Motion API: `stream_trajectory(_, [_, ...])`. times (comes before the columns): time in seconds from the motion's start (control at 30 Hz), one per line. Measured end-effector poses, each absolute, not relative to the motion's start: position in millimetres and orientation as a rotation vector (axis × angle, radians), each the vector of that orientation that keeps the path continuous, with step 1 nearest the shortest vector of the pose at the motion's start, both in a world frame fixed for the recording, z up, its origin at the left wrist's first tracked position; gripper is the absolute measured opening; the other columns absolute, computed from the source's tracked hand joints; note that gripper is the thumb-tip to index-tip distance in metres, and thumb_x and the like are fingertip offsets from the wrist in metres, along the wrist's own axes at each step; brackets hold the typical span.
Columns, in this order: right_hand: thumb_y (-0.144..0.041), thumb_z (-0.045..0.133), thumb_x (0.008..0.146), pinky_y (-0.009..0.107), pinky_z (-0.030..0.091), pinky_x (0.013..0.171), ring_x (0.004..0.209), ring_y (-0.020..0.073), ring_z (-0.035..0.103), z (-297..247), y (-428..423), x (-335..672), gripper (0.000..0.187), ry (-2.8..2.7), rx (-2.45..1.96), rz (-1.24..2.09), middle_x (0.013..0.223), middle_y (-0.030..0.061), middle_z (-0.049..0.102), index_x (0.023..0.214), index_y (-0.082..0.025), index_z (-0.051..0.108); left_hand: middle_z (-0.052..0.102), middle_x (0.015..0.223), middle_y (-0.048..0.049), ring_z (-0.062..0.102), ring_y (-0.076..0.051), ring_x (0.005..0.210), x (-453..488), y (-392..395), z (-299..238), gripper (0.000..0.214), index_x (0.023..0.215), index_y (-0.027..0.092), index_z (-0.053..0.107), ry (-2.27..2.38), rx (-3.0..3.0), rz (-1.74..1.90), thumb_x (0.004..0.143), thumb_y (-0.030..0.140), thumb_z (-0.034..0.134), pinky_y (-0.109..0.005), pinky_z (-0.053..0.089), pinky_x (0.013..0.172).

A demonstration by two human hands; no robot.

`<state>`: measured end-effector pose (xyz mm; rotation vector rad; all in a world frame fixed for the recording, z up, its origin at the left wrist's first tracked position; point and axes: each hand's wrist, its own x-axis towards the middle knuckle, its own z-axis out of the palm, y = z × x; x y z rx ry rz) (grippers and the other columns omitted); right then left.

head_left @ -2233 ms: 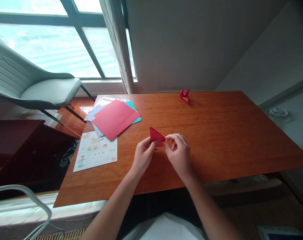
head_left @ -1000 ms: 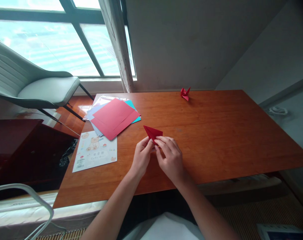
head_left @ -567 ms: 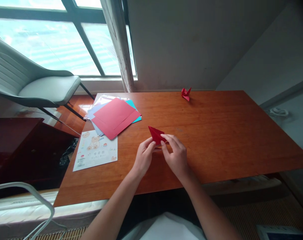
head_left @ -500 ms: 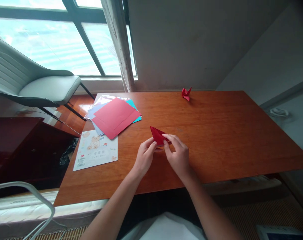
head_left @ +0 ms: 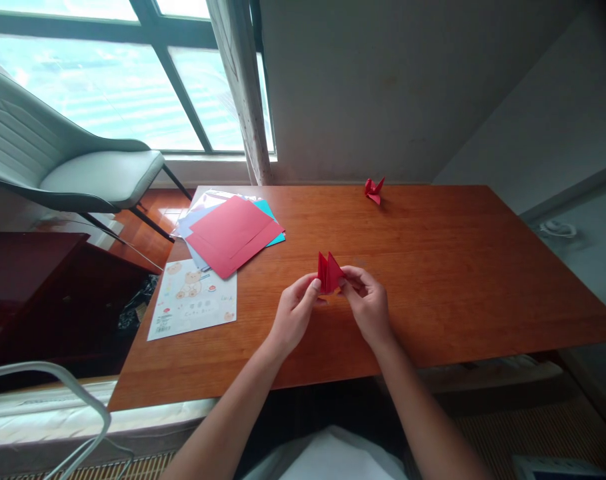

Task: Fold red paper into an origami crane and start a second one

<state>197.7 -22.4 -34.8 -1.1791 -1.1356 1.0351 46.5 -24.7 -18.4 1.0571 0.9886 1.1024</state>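
Observation:
Between my two hands is a piece of folded red origami paper [head_left: 329, 275], its pointed flaps parted at the top with a narrow gap between them. My left hand [head_left: 297, 308] pinches its left edge, thumb toward me. On the other side, my right hand [head_left: 367, 303] grips the right edge between thumb and fingers. Both hands are closed, just above the table in front of me. A finished red paper crane [head_left: 374, 191] stands near the table's far edge. The lower part of the folded paper is partly hidden by my fingers.
On the left of the wooden table [head_left: 457, 280] lie red paper sheets [head_left: 230, 233] over blue and teal ones, with a clear plastic sleeve. A white card printed with a bear [head_left: 193, 307] lies nearer me. A grey chair [head_left: 97, 173] stands by the window.
The folded paper has gone from one slanted, flat-looking point to two upright points spread apart. My right hand has shifted slightly right, to the paper's edge.

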Motion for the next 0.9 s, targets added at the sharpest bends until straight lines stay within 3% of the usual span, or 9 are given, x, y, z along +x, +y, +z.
stream_trajectory(0.33, [-0.039,0.074,0.085,0.031,0.059,0.065,0.079,0.0199,0.071,-38,-25,207,0.022,-1.092,-1.126,1.091,0.091,0.0051,0.075,0.099,-0.022,0.07,0.074,0.107,-0.0079,0.07,-0.021,0.097,47,-31,-14,0.021,0.111,0.02,0.067,1.034,1.354,1.149,0.095,0.03,0.059,-0.031,0.055,0.087])
stream_trajectory(0.7, [-0.038,0.067,0.09,0.036,0.06,0.08,0.097,0.0233,0.07,-39,-30,215,0.015,-1.277,-1.047,0.985,0.102,0.0076,0.072,0.095,-0.024,0.069,0.072,0.123,-0.0092,0.071,-0.02,0.101,47,-30,-17,0.024,0.113,0.02,0.067,1.052,1.441,1.199,0.09,0.017,0.062,-0.031,0.056,0.09])
stream_trajectory(0.9, [-0.033,0.067,0.091,0.034,0.06,0.078,0.099,0.0229,0.069,-39,-30,216,0.013,-1.283,-1.007,0.966,0.105,0.0073,0.071,0.101,-0.025,0.07,0.073,0.12,-0.0084,0.072,-0.02,0.1,47,-31,-20,0.027,0.114,0.02,0.065,1.078,1.429,1.204,0.088,0.014,0.063,-0.031,0.057,0.089])
